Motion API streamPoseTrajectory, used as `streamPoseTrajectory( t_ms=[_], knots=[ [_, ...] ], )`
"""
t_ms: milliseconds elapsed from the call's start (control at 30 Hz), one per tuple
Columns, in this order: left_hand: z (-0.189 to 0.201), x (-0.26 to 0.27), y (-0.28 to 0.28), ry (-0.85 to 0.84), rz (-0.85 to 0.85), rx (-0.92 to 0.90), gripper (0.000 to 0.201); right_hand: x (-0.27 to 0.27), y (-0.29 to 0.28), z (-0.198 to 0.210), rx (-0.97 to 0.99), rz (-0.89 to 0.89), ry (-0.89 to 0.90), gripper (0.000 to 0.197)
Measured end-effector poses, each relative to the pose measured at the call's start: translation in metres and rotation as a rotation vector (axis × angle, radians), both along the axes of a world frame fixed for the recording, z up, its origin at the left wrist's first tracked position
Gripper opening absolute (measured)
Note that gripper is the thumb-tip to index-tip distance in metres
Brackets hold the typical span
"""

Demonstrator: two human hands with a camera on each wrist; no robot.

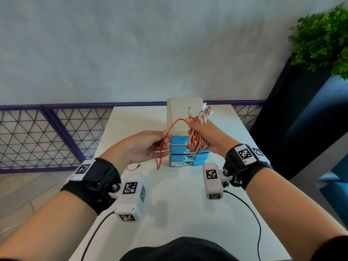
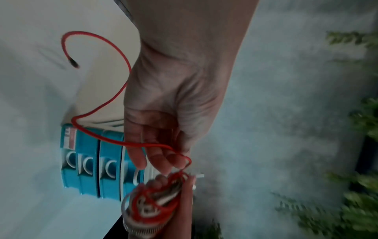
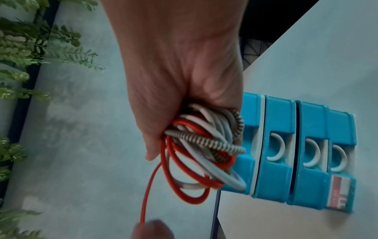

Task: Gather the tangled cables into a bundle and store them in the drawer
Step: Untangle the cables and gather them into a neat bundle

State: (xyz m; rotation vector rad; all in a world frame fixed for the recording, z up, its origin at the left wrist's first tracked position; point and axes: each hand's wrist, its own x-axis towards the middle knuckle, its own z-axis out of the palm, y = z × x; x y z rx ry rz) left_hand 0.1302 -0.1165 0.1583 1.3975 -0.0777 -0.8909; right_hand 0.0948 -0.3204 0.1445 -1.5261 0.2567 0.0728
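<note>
My right hand [image 1: 201, 136] grips a coiled bundle of cables [image 1: 196, 142] in red, white and striped braid, held in the air in front of the drawer unit [image 1: 185, 110]; the coils [image 3: 204, 150] bulge out of my fist. One thin red cable [image 1: 172, 127] runs from the bundle to my left hand [image 1: 150, 146], whose fingers pinch it. Its tail [image 1: 159, 161] hangs down, and its plug end [image 1: 138, 166] lies near the table. The small cabinet has several blue drawers [image 3: 306, 153] with white ring handles, all pushed in.
The white table [image 1: 188, 204] carries the drawer unit near its far end. A purple mesh railing [image 1: 47, 132] runs behind and to the left. A dark planter with green foliage [image 1: 323, 38] stands at the right. Wrist camera wires [image 1: 252, 213] trail over the near table.
</note>
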Motion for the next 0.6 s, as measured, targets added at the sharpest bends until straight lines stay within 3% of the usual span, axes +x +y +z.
streamPoseTrajectory(
  t_ms=[267,400,500,600],
  knots=[
    [0.008,-0.018,-0.037,-0.156,-0.026,0.065,0.022,0.001,0.022,0.006,0.09,0.135,-0.006,0.045],
    [0.009,-0.023,-0.041,-0.229,-0.059,0.131,0.021,-0.001,0.022,0.005,0.052,0.134,-0.002,0.025],
    [0.008,-0.024,-0.036,-0.142,-0.138,0.105,0.029,0.001,0.017,0.005,0.101,-0.008,-0.02,0.013],
    [0.0,-0.022,-0.015,0.015,-0.373,0.008,0.035,0.006,0.004,0.01,0.319,-0.152,-0.074,0.009]
  ],
)
